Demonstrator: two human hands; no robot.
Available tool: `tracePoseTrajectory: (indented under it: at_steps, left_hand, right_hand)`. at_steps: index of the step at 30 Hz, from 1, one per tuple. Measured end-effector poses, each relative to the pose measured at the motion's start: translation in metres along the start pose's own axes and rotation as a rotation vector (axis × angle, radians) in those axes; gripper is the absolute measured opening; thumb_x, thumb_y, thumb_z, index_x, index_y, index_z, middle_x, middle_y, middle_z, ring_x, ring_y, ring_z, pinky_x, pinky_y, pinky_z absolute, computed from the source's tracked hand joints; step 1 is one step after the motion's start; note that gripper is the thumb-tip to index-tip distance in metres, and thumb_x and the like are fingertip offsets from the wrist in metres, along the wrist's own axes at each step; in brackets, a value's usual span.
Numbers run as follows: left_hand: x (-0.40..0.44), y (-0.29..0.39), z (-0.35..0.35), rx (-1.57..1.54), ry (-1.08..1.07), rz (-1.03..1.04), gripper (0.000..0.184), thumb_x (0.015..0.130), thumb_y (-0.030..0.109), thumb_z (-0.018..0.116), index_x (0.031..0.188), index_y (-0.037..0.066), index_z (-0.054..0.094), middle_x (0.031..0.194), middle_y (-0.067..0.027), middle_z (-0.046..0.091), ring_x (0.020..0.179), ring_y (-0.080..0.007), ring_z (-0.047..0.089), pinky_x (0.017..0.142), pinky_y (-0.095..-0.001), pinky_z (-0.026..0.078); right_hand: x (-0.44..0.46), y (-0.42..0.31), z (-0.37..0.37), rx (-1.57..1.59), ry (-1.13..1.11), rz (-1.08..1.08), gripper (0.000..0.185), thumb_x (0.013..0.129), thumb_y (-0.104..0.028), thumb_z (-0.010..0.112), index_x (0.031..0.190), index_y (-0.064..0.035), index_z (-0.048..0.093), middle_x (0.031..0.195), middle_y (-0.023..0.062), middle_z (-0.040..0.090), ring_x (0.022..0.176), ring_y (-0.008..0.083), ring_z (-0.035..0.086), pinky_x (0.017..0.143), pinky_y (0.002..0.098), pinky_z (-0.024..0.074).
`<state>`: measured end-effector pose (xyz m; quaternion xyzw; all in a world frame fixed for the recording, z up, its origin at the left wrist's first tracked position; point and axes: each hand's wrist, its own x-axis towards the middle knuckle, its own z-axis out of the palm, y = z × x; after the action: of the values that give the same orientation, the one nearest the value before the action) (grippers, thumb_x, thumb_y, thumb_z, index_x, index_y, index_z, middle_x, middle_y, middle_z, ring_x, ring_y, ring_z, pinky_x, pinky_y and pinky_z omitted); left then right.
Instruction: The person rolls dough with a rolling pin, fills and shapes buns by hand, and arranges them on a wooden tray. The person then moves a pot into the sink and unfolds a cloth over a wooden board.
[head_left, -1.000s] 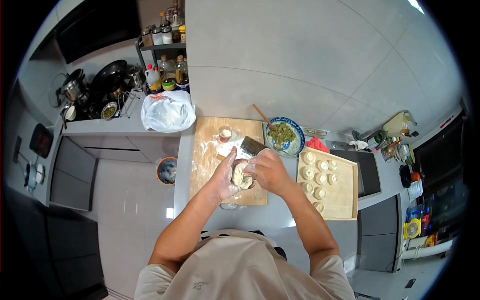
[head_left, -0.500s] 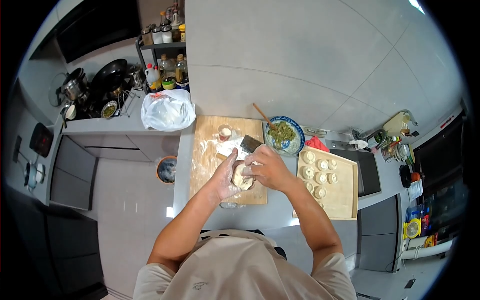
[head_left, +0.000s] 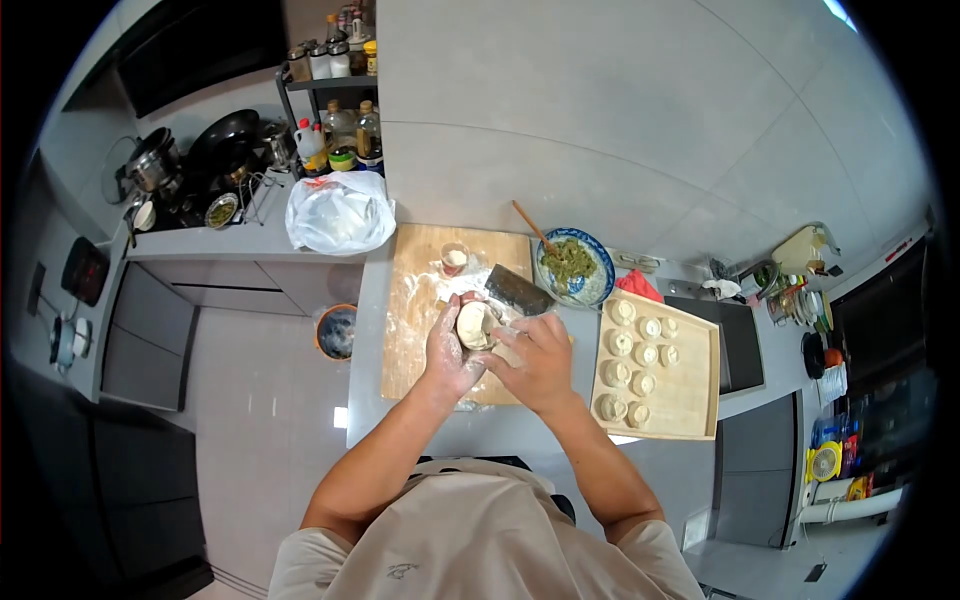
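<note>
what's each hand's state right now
Left hand: cupped around the dough, holding it.
Right hand: at the dough's edge; whether it grips cannot be told.

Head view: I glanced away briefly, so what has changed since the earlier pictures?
The right hand has dropped toward the person, uncovering more of the dark rectangular blade. The dough, still cradled in the left hand, has shifted away from the person. The wooden tray and blue-and-white bowl stayed put.

The dough (head_left: 473,326) is over the board (head_left: 412,345), left of the tray (head_left: 688,395).
</note>
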<state>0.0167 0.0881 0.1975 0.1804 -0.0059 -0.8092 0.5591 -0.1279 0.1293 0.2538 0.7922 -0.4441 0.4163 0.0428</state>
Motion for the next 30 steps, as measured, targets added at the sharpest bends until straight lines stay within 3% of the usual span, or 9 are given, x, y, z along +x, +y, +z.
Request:
tracePoseTrajectory:
  at_steps: [3, 10, 13, 16, 22, 28, 30]
  left_hand:
    - [0.002, -0.006, -0.010, -0.085, -0.170, 0.000, 0.032, 0.114, 0.037, 0.042, 0.118, 0.012, 0.061, 0.110, -0.0083, 0.069, 0.101, -0.0242, 0.068, 0.093, -0.0400, 0.056]
    - [0.000, -0.015, -0.001, -0.069, -0.070, 0.053, 0.028, 0.113, 0.036, 0.047, 0.117, 0.013, 0.063, 0.108, -0.0072, 0.070, 0.098, -0.0234, 0.069, 0.088, -0.0394, 0.057]
    - [0.000, -0.009, -0.001, -0.003, -0.047, 0.032, 0.027, 0.112, 0.036, 0.049, 0.117, 0.013, 0.063, 0.106, -0.0075, 0.071, 0.098, -0.0235, 0.070, 0.086, -0.0398, 0.058]
    - [-0.002, 0.000, 0.002, 0.022, 0.117, -0.005, 0.026, 0.111, 0.036, 0.052, 0.116, 0.014, 0.064, 0.104, -0.0074, 0.071, 0.096, -0.0237, 0.070, 0.083, -0.0412, 0.059]
    - [-0.004, 0.006, -0.001, 0.081, 0.073, -0.081, 0.022, 0.109, 0.035, 0.057, 0.112, 0.014, 0.064, 0.102, -0.0094, 0.071, 0.091, -0.0251, 0.071, 0.075, -0.0398, 0.059]
    - [-0.003, 0.001, -0.010, -0.001, 0.075, -0.121, 0.020, 0.108, 0.031, 0.059, 0.108, 0.013, 0.064, 0.098, -0.0086, 0.069, 0.087, -0.0241, 0.069, 0.069, -0.0353, 0.058]
    - [0.000, 0.004, -0.018, -0.130, -0.090, -0.232, 0.018, 0.108, 0.030, 0.060, 0.108, 0.012, 0.064, 0.098, -0.0085, 0.069, 0.089, -0.0237, 0.068, 0.072, -0.0351, 0.058]
  right_hand:
    - [-0.002, -0.005, 0.008, -0.038, 0.064, 0.035, 0.032, 0.067, -0.018, 0.092, 0.095, -0.0096, 0.078, 0.096, 0.0045, 0.066, 0.085, 0.0274, 0.059, 0.073, 0.0403, 0.0500]
    - [-0.006, -0.002, 0.022, -0.069, 0.135, -0.028, 0.021, 0.072, -0.006, 0.085, 0.091, -0.0083, 0.076, 0.089, 0.0064, 0.064, 0.082, 0.0285, 0.059, 0.072, 0.0402, 0.0500]
    - [-0.005, 0.001, 0.014, -0.070, 0.070, -0.078, 0.025, 0.071, -0.009, 0.086, 0.095, -0.0093, 0.078, 0.093, 0.0064, 0.065, 0.084, 0.0280, 0.059, 0.074, 0.0397, 0.0502]
    - [-0.001, 0.003, -0.009, -0.010, -0.006, -0.042, 0.030, 0.072, -0.016, 0.087, 0.100, -0.0127, 0.079, 0.098, 0.0044, 0.065, 0.087, 0.0266, 0.059, 0.076, 0.0397, 0.0498]
    - [0.000, 0.009, -0.009, -0.007, -0.075, -0.167, 0.032, 0.072, -0.021, 0.088, 0.102, -0.0178, 0.080, 0.100, -0.0015, 0.065, 0.089, 0.0237, 0.059, 0.077, 0.0392, 0.0484]
    - [-0.003, 0.017, 0.006, 0.005, -0.058, -0.180, 0.029, 0.071, -0.019, 0.088, 0.099, -0.0169, 0.079, 0.096, -0.0006, 0.065, 0.086, 0.0237, 0.059, 0.072, 0.0396, 0.0464]
    - [-0.003, 0.020, 0.010, -0.014, -0.032, -0.185, 0.027, 0.071, -0.019, 0.088, 0.097, -0.0160, 0.079, 0.095, 0.0002, 0.064, 0.086, 0.0240, 0.059, 0.072, 0.0396, 0.0468]
